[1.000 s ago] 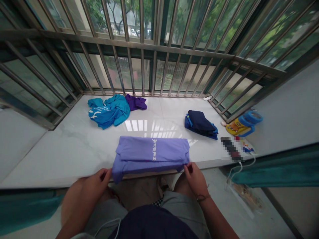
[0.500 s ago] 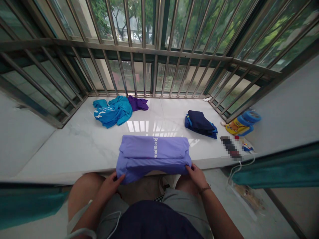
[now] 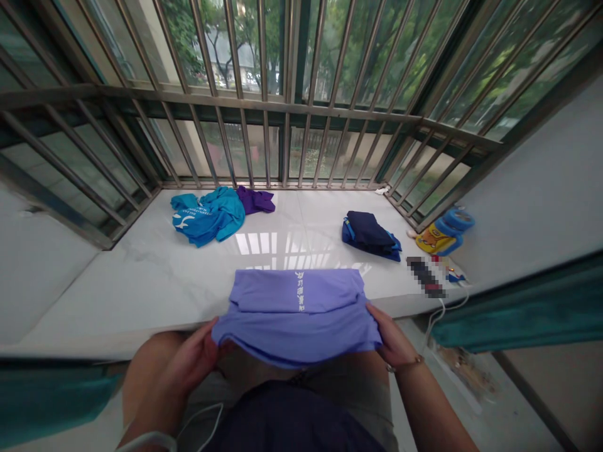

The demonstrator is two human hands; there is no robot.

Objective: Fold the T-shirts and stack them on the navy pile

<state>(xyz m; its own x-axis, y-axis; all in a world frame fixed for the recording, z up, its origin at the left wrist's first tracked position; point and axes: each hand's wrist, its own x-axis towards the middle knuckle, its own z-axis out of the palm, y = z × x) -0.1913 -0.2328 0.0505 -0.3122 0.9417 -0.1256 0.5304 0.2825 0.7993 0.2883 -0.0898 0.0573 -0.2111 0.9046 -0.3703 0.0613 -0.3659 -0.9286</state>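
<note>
Pinching the lilac cloth [image 3: 294, 326] at both ends! Left hand [image 3: 194, 355] sits at the cloth's eight o'clock, grip pressed on the near corner; right hand [image 3: 394, 339] at four, grip pinching the edge there. The cloth is folded at the front of the white sill [image 3: 132, 295], white lettering [image 3: 300, 290] facing up, its near edge sagging between the hands at six, out past the sill. Around it, a crumpled teal cloth [image 3: 211, 216] at half past ten, touching a purple cloth [image 3: 257, 201] at eleven, a folded navy stack [image 3: 370, 233] at half past one, a yellow-and-blue bottle [image 3: 445, 231] at two.
</note>
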